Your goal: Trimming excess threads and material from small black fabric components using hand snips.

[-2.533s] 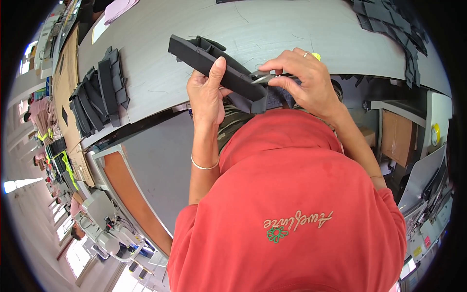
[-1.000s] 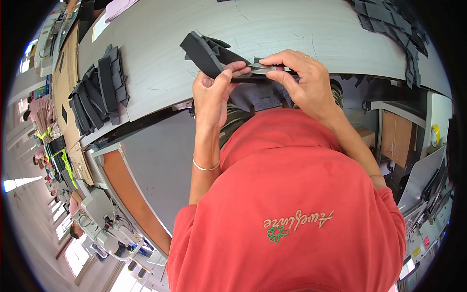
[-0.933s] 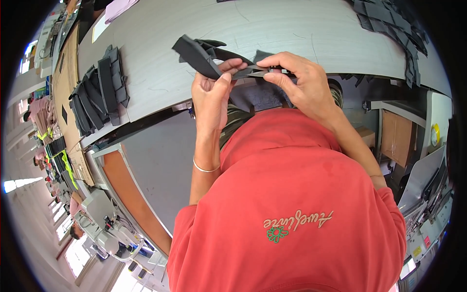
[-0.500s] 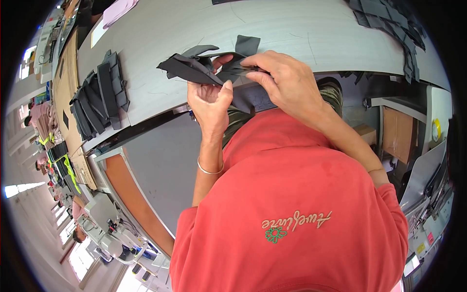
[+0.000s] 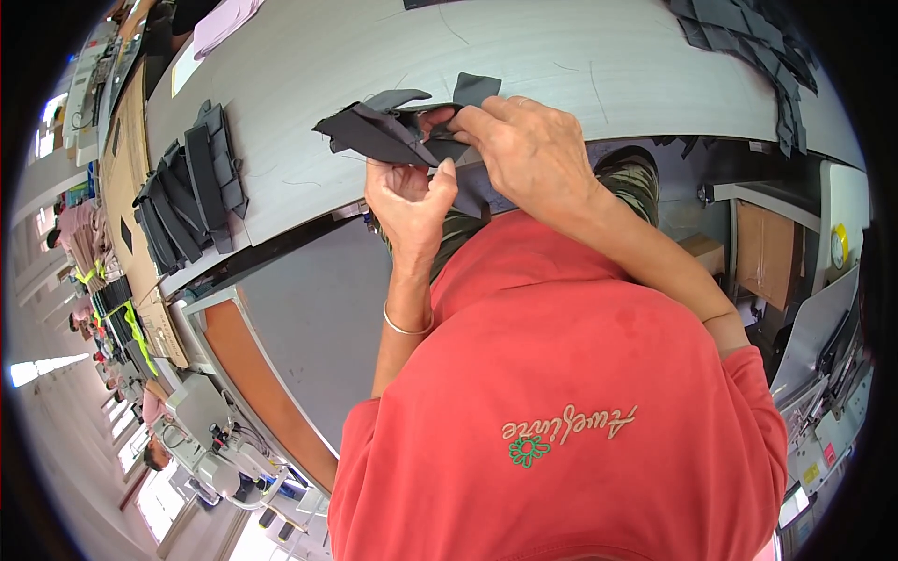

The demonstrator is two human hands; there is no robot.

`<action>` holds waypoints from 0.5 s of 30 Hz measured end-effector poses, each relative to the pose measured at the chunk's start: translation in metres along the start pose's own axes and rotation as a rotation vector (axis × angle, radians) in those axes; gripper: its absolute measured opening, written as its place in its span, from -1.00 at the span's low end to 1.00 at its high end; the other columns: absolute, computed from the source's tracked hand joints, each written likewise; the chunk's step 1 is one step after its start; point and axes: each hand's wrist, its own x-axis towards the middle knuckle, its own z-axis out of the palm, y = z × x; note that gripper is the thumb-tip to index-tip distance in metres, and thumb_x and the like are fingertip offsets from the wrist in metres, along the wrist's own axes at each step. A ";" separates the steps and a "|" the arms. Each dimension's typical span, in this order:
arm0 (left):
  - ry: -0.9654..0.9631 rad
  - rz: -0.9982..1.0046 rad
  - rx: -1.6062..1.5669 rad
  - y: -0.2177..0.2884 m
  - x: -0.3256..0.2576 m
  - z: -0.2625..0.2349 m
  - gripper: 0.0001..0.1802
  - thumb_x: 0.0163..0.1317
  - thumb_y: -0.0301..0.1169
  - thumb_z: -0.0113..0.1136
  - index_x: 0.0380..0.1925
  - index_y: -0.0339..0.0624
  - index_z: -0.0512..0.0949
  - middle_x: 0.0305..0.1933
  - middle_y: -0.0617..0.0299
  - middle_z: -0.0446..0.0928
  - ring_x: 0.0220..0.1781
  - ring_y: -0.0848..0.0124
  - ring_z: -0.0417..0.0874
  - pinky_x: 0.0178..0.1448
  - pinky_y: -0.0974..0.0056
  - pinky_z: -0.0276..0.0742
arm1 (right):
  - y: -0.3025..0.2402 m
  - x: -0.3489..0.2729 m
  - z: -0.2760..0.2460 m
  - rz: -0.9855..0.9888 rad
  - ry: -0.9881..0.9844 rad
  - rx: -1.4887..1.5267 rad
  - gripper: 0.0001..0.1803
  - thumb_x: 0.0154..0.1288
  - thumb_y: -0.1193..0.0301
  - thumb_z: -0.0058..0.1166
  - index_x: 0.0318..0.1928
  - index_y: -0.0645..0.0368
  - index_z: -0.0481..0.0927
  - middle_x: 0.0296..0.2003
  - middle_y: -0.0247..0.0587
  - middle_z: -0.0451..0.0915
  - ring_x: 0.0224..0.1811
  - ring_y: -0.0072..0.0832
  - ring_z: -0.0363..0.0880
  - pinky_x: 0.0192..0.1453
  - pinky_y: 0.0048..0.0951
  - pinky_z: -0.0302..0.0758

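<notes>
Dark grey fabric pieces (image 5: 374,133), folded and layered, are held up over the near edge of the pale table (image 5: 524,56). My left hand (image 5: 412,192) is closed on them from below, its thumb at their lower right side. My right hand (image 5: 528,150) pinches the right end of the same fabric, with thumb and fingertips partly hidden behind the hand and cloth. A small square grey fabric piece (image 5: 477,88) sticks out just beyond my right fingers.
On the table's left lies a row of dark fabric strips (image 5: 192,182). More grey pieces (image 5: 739,47) are heaped at the far right, some hanging over the edge. Pink sheets (image 5: 223,26) lie at the far left. Sewing machines (image 5: 210,435) and people stand further left.
My right hand has moved left, closer to my left hand, and its fingertips now sit further in on the fabric. The left hand and the fabric have shifted slightly right.
</notes>
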 end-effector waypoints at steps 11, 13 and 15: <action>0.051 -0.235 -0.003 0.008 0.012 -0.005 -0.65 0.22 -0.56 0.18 0.01 -0.33 0.39 -0.06 -0.01 0.59 -0.07 0.47 0.56 0.05 0.35 0.46 | 0.020 -0.001 -0.010 0.234 -0.119 0.334 -0.83 0.29 0.33 0.01 -0.28 0.09 0.64 -0.49 -0.22 0.64 -0.42 -0.28 0.59 -0.40 -0.23 0.44; -0.001 -0.290 0.024 0.010 0.016 -0.009 -0.75 0.30 -0.36 0.16 -0.12 -0.29 0.50 -0.13 0.08 0.62 -0.12 0.48 0.60 -0.04 0.42 0.45 | 0.030 -0.005 -0.010 0.257 -0.072 0.458 -0.82 0.30 0.34 0.02 -0.21 0.10 0.64 -0.48 -0.22 0.63 -0.46 -0.31 0.56 -0.39 -0.29 0.42; 0.009 -0.332 0.010 0.006 0.017 -0.014 -0.76 0.30 -0.38 0.16 -0.11 -0.30 0.50 -0.13 0.09 0.62 -0.14 0.49 0.60 -0.04 0.42 0.45 | 0.035 -0.006 -0.011 0.277 -0.052 0.539 -0.82 0.29 0.36 0.03 -0.17 0.10 0.64 -0.48 -0.23 0.63 -0.48 -0.34 0.53 -0.38 -0.33 0.42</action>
